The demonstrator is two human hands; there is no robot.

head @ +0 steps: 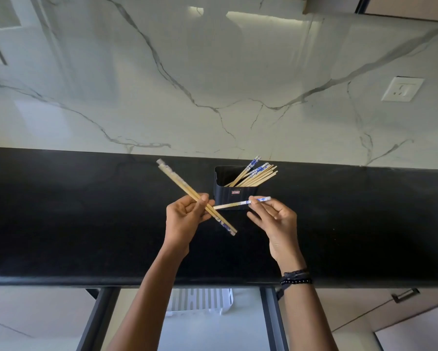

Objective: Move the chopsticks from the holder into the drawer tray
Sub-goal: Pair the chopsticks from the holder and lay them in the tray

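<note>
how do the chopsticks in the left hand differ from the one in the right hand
The left hand grips a small bundle of chopsticks mid-length, running steeply on a diagonal. The right hand pinches a single chopstick near its blue-patterned end, lying nearly level. Both are pale wood with blue-and-white ends, held above the black counter.

Home kitchen: black countertop (86,224), marble backsplash (213,84).

The holder (234,192) stands on the counter (86,224) against the wall, the tray (200,301) in the drawer below.
</note>
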